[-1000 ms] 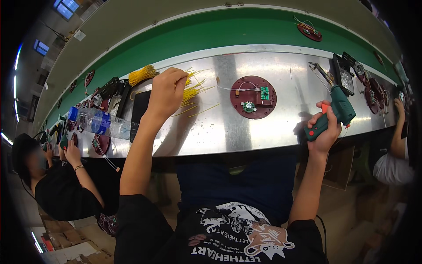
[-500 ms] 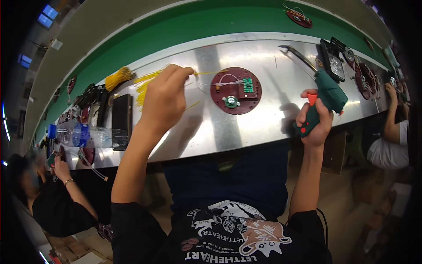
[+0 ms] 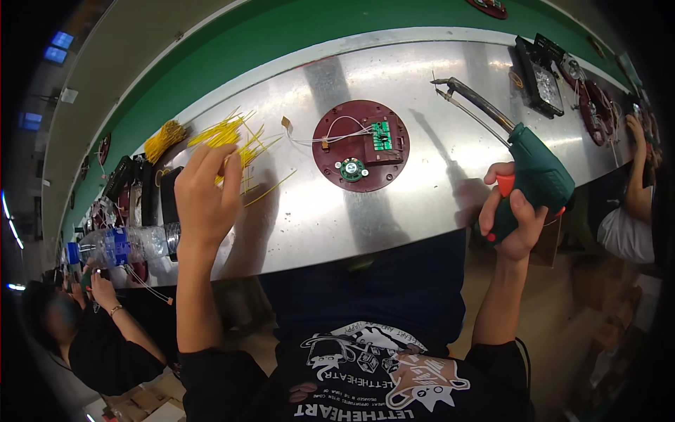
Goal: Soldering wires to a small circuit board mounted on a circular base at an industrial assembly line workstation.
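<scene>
My right hand [image 3: 517, 218] grips a green soldering gun [image 3: 538, 169] with a red trigger. Its long metal tip points up and left, above the metal bench and apart from the disc. A round dark red disc [image 3: 337, 119] lies mid-bench, carrying a green circuit board [image 3: 382, 136], a small round speaker [image 3: 351, 169] and white wires that run left to a small brownish tab [image 3: 286, 122]. At the near edge of a loose pile of yellow wires [image 3: 221, 132], my left hand [image 3: 206, 197] has its fingers curled together; whatever they pinch is hidden.
A bundle of yellow wires [image 3: 165, 141] lies beyond my left hand. A plastic bottle [image 3: 130, 245] rests on its side at the left, near a co-worker [image 3: 105, 330]. Black cases [image 3: 540, 81] and more dark red parts [image 3: 596, 112] sit at the right, beside another person's arm [image 3: 636, 176].
My left hand has moved left, away from the disc and down to the yellow pile. The yellow wire that stretched from its fingers toward the disc no longer shows there. The view has shifted slightly.
</scene>
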A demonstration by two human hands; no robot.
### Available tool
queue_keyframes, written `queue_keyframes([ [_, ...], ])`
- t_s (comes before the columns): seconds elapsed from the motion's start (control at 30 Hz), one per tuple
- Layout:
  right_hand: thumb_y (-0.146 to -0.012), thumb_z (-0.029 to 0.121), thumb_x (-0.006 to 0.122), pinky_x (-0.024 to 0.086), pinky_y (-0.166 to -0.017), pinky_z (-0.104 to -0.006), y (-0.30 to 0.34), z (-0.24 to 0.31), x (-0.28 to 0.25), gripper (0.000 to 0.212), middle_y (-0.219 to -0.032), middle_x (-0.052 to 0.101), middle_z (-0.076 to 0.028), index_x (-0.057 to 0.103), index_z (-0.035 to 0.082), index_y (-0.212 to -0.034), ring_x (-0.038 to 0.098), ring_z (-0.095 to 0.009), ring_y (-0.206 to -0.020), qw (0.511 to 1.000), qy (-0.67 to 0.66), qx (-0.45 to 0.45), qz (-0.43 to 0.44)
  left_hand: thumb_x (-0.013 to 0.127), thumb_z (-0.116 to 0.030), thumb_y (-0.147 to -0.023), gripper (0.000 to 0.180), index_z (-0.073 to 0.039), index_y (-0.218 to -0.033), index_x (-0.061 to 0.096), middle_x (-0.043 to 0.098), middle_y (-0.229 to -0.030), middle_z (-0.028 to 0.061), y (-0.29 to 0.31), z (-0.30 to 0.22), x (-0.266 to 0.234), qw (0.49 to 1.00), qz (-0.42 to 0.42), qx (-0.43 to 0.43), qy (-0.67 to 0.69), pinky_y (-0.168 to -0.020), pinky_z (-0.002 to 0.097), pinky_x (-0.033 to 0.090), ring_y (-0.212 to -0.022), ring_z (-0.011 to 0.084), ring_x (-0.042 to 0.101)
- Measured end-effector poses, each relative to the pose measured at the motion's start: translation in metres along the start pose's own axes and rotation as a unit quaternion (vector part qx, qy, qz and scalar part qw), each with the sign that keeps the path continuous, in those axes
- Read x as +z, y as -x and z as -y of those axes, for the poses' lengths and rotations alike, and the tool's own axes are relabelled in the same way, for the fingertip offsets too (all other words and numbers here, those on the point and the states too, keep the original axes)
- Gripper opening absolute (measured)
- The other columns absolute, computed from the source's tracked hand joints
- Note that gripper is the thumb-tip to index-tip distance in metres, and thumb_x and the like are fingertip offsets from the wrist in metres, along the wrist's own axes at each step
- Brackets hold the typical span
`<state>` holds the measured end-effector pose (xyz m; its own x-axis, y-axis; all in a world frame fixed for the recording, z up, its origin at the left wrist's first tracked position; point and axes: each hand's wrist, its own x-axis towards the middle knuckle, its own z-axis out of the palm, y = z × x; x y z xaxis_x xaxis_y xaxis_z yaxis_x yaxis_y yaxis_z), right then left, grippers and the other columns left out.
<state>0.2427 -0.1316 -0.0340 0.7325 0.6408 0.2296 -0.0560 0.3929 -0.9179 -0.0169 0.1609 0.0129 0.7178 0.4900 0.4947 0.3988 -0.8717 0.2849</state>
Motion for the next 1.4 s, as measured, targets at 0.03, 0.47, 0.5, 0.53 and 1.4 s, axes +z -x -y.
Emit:
queue_keyframes([
  [0.03, -0.091, 0.018, 0.058, 0.043, -0.037, -0.0251, 0.001, -0.002, 0.001, 0.048, -0.1, 0.059, -0.025, 0.046, -0.014, -0.125, 0.055, -0.015, -0.044, 1.0, -0.005, 0.003, -0.001, 0.064, -0.01, -0.089, 0.012, -0.001, -0.096, 0.069, 0.061, -0.077, 0.0122, 0.004, 0.0, -0.008, 0.997, 0.017, -0.035, -0.062, -0.064, 0.039, 0.049, -0.073, 0.029, 0.063],
  [0.47, -0.092, 0.025, 0.063, 0.042, -0.04, -0.0245, 0.007, 0.004, 0.0, 0.055, -0.101, 0.061, -0.024, 0.047, -0.013, -0.129, 0.054, -0.015, -0.047, 0.998, 0.062, 0.008, 0.025, 0.064, -0.003, -0.086, 0.015, 0.0, -0.1, 0.068, 0.067, -0.088, 0.015, -0.033, -0.049, -0.001, 0.996, -0.065, 0.049, 0.027, -0.069, 0.0408, 0.051, -0.078, 0.0325, 0.064],
  [0.5, -0.092, 0.025, 0.065, 0.043, -0.042, -0.0246, 0.009, 0.003, 0.002, 0.058, -0.102, 0.062, -0.024, 0.046, -0.012, -0.132, 0.055, -0.016, -0.048, 0.995, 0.08, 0.014, 0.057, 0.064, -0.003, -0.086, 0.015, 0.0, -0.1, 0.068, 0.067, -0.088, 0.015, -0.035, -0.055, 0.009, 0.996, -0.065, 0.048, 0.031, -0.069, 0.0408, 0.051, -0.078, 0.0325, 0.064],
  [0.53, -0.091, 0.026, 0.066, 0.044, -0.043, -0.0248, 0.01, 0.003, 0.004, 0.06, -0.103, 0.063, -0.024, 0.046, -0.011, -0.134, 0.055, -0.016, -0.049, 0.991, 0.097, 0.021, 0.089, 0.066, -0.002, -0.084, 0.014, 0.0, -0.098, 0.068, 0.066, -0.084, 0.0141, -0.038, -0.059, 0.021, 0.991, -0.033, 0.103, 0.075, -0.067, 0.0406, 0.051, -0.076, 0.0318, 0.063],
  [1.4, -0.085, 0.017, 0.067, 0.048, -0.048, -0.0259, 0.008, 0.036, 0.008, 0.051, -0.097, 0.063, -0.019, 0.055, -0.011, -0.125, 0.059, -0.019, -0.071, 0.967, 0.188, 0.123, 0.121, 0.07, -0.001, -0.072, 0.012, -0.001, -0.082, 0.063, 0.054, -0.068, 0.0074, -0.023, -0.064, 0.094, 0.973, -0.066, 0.201, 0.088, -0.049, 0.0348, 0.047, -0.058, 0.023, 0.057],
])
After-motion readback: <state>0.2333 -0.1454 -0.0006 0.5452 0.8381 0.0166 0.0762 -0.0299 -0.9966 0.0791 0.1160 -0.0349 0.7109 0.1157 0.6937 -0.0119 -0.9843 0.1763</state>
